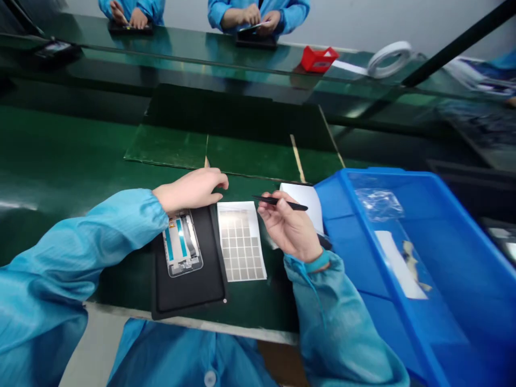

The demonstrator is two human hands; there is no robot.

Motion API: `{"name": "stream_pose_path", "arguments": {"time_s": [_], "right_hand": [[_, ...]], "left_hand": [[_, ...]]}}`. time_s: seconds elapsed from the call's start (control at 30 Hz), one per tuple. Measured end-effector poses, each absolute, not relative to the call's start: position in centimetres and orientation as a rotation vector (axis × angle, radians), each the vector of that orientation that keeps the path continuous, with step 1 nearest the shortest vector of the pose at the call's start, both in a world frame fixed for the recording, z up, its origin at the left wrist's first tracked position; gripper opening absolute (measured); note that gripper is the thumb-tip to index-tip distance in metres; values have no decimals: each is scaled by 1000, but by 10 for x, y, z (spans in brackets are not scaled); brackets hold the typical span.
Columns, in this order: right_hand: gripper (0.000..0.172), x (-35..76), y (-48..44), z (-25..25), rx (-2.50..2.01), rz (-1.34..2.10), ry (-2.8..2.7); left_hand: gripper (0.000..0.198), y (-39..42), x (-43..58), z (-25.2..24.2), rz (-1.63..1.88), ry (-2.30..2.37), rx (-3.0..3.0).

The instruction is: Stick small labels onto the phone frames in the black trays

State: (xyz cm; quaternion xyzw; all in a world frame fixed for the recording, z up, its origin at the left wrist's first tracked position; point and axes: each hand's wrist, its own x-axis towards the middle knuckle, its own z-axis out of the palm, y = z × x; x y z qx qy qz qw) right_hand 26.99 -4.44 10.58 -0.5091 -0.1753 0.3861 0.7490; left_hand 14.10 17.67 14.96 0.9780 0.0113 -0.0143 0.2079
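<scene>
My left hand (192, 189) rests with curled fingers on the top edge of a black tray (189, 279), pressing down on an opened phone frame (182, 243) that lies in it. Beside the tray lies a sheet of grey square stickers (241, 240). My right hand (288, 226) hovers just right of the sheet, palm up, pinching black tweezers (279, 202) whose tips point left over the sheet's upper corner. A white paper (303, 200) lies behind that hand.
A large blue bin (407, 252) stands at the right, holding white backing strips and a plastic bag. Across the green bench two other people in blue coats work with their hands. A red tape dispenser (318, 58) and a tape roll (389, 58) sit there.
</scene>
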Motion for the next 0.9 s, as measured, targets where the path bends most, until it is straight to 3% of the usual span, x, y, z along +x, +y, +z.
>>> {"name": "stream_pose_path", "arguments": {"time_s": [0.17,0.4,0.57,0.9], "right_hand": [[31,258,-64,118,-1193,840,-406],[22,271,-106,96,-1482,747,-584],[20,278,-121,79,-1610,786,-709],[13,268,-124,68,-1825,509,-945]], "left_hand": [[15,134,143,134,70,-116,2816],[22,90,139,116,-60,-356,2788],[34,86,134,100,-91,-343,2809],[35,87,132,98,-110,-338,2801]]}}
